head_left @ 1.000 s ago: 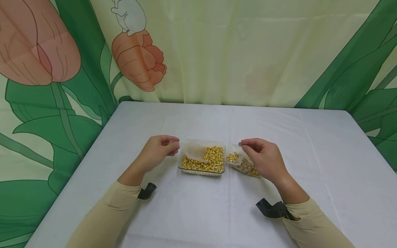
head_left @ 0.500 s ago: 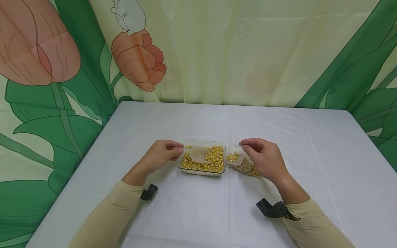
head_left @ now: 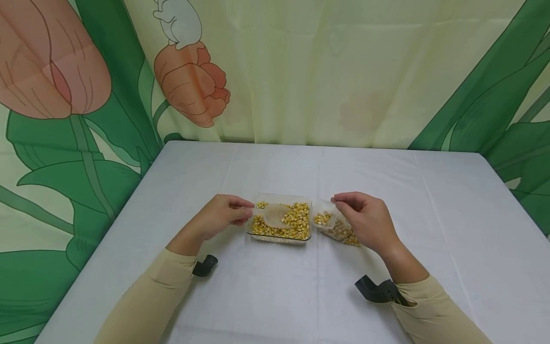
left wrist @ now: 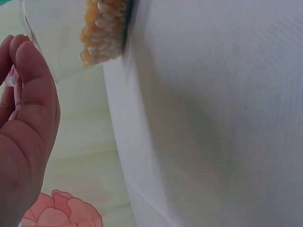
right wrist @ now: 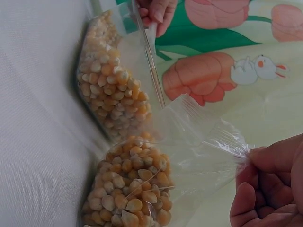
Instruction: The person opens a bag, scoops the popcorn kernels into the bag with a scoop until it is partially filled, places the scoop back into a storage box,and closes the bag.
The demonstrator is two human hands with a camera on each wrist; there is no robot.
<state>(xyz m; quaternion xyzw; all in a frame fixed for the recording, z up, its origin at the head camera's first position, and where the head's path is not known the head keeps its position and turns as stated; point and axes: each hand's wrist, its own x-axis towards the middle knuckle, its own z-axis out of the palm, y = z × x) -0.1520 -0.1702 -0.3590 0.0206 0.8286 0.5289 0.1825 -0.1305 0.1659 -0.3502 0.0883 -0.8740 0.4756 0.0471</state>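
My left hand (head_left: 221, 217) pinches the handle of a pale translucent scoop (head_left: 276, 215) at the left rim of a clear glass container (head_left: 279, 240). The scoop's bowl lies among the yellow corn kernels (head_left: 298, 217) in that container. In the left wrist view the curled fingers (left wrist: 33, 66) sit right beside the glass wall. My right hand (head_left: 365, 217) pinches the top edge of a clear plastic bag (right wrist: 199, 146), pulling it upward. Corn kernels (right wrist: 132, 189) fill the bag's lower part, which stands against the container's right side.
A white cloth covers the table (head_left: 275, 296). Behind it hangs a curtain (head_left: 326, 71) printed with tulips and a rabbit. A black wrist mount (head_left: 380, 290) juts from the right sleeve, another black mount (head_left: 205, 266) from the left.
My left hand has shifted slightly right and towards me, and the scoop's bowl has moved right over the corn in the container. The right hand and the bag stay put.
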